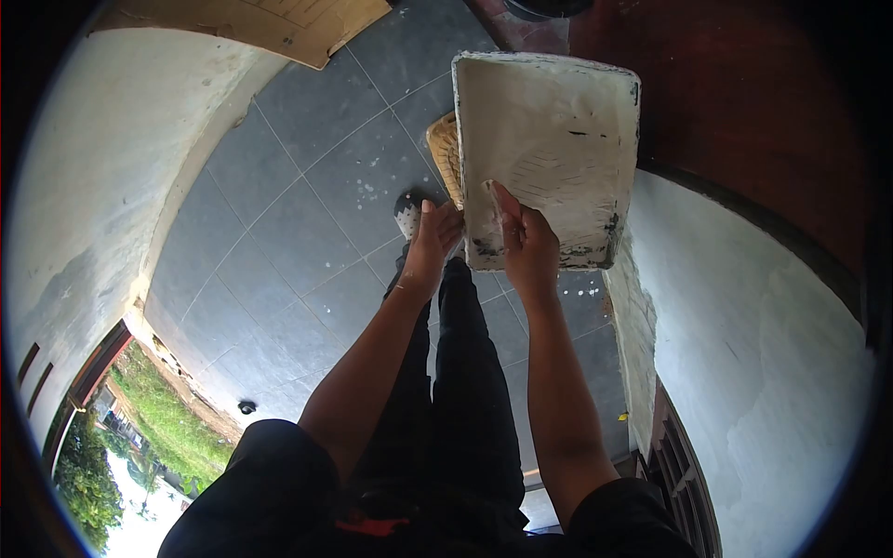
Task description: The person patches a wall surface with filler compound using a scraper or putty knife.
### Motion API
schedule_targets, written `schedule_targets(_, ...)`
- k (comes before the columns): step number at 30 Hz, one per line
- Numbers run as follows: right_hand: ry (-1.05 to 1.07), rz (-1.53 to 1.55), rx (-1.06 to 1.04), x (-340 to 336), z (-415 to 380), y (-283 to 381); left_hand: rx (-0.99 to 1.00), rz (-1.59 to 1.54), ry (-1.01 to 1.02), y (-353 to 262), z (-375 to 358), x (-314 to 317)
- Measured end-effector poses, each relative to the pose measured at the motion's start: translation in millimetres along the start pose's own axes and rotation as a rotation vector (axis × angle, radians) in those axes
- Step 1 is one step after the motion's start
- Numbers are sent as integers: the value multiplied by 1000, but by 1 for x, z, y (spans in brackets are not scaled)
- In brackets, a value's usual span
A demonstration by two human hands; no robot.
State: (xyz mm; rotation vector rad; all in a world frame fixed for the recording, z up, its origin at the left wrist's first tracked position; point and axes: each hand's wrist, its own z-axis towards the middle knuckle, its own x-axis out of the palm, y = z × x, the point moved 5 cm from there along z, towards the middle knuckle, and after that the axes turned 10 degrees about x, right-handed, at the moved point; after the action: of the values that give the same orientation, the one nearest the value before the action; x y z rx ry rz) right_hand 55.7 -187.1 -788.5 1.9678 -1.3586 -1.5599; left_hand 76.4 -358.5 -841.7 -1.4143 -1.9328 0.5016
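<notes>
A white-coated paint tray (pixel 558 102) with dark chips along its rim lies in front of me, ridges showing in its middle. Over its near left part, my right hand (pixel 530 244) has its fingers closed together, whitish smears on and beside them; I cannot tell what they hold. My left hand (pixel 435 244) is at the tray's left edge, thumb raised and fingers stretched toward the rim. Its fingertips overlap the edge in this view. A yellowish-brown patterned piece (pixel 445 153) shows partly from under the tray's left side.
Grey floor tiles (pixel 288 223) carry white paint spots. Cardboard (pixel 270 23) lies at the top left. A pale wall (pixel 121 139) stands on the left, another wall (pixel 753 344) on the right beside a dark red surface (pixel 744 112). My patterned foot covering (pixel 407 214) shows below the left hand.
</notes>
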Motion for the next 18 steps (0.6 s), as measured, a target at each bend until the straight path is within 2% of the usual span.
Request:
schedule_targets(1,0,2,-2,-2,4,0,4,-18,-17,2,1,-1)
schedule_targets(5,-303,-3,80,-52,48,-10,4,3,4,0,-1,0)
schedule_targets(7,-424,-113,44,-71,83,-11,1,10,-7,-1,-2,2)
schedule_targets(10,-404,-140,35,-72,136,-13,6,13,-6,-1,-1,1)
schedule_targets(12,-194,-235,14,-57,158,-8,5,13,6,-1,-2,1)
schedule_targets(13,-196,-235,15,-55,160,-9,11,14,10,-2,-2,1)
schedule_targets(15,134,-172,-63,-30,156,-4,14,12,19,-2,-3,3)
schedule_targets(18,232,-95,26,-14,120,-2,22,9,11,-2,-3,1)
